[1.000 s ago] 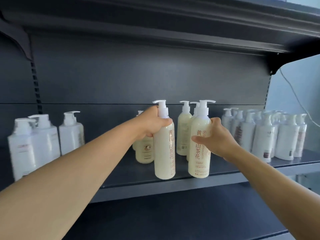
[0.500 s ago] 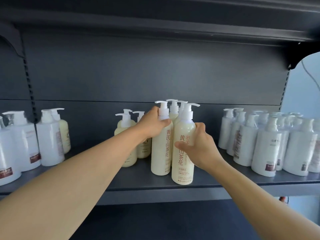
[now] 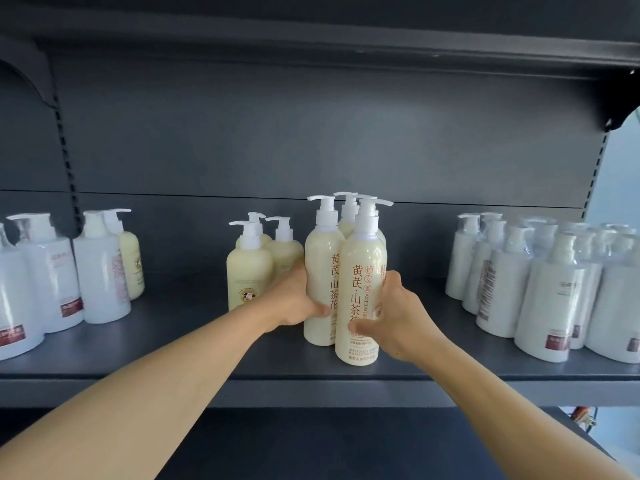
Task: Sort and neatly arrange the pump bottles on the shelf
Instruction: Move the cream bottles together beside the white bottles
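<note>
Both hands now grip lower: left hand [image 3: 298, 299] and right hand [image 3: 398, 317] each clasp a tall bottle [image 3: 323, 271] near the shelf [image 3: 450, 372] front edge, closing the row.

Both forearms bare to the frame's edge, no sleeves, watch or rings visible

Tall cream bottles [image 3: 360, 292]: 4, maybe. Short cream bottles [image 3: 249, 268]: 4, one far left. White bottles [image 3: 547, 299]: roughly 13 across both sides; overlap hides some.
</note>
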A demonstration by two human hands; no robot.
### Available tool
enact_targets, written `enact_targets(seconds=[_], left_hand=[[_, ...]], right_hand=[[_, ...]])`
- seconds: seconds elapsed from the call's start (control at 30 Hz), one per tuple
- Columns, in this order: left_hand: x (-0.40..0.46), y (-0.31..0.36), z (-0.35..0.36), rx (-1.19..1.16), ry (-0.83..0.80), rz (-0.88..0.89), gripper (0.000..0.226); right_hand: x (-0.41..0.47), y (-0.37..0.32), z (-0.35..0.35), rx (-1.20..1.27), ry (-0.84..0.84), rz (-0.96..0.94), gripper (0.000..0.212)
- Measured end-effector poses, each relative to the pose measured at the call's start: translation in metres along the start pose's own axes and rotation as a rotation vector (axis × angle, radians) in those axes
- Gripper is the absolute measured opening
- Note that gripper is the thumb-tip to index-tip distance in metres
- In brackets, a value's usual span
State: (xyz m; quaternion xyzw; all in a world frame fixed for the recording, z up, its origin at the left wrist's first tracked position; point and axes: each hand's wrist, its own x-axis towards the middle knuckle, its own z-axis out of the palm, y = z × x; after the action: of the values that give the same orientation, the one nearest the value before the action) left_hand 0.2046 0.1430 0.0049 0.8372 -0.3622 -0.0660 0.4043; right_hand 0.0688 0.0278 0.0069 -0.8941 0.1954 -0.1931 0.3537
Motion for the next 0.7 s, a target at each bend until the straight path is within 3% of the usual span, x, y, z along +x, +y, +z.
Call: enact_targets(seconds=[0.2, 0.3, 0.4, 0.53, 0.7], left_hand=[[-0.005, -0.007, -0.005, 0.079, 0.032, -0.041, 0.067], [-0.014, -0.008, -0.019, 0.132, 0.071, -0.04, 0.059], [-0.029, -0.007, -0.043, 0.22, 0.197, -0.004, 0.05], [-0.042, -0.016, -0.078, 0.306, 0.329, -0.011, 0.037], [-0.036, -0.033, -0.112, 0.296, 0.338, -0.069, 0.052]], right_hand=[[-0.003, -0.001, 0.008, -0.078, 0.068, 0.0, 0.063], [-0.015, -0.015, 0.008, -0.27, 0.361, -0.168, 0.078], [-0.027, -0.044, 0.007, -0.322, 0.51, -0.402, 0.064], [-0.024, -0.08, 0.032, -0.268, 0.32, -0.559, 0.047], [0.011, -0.106, 0.074, -0.262, 0.021, -0.346, 0.064]])
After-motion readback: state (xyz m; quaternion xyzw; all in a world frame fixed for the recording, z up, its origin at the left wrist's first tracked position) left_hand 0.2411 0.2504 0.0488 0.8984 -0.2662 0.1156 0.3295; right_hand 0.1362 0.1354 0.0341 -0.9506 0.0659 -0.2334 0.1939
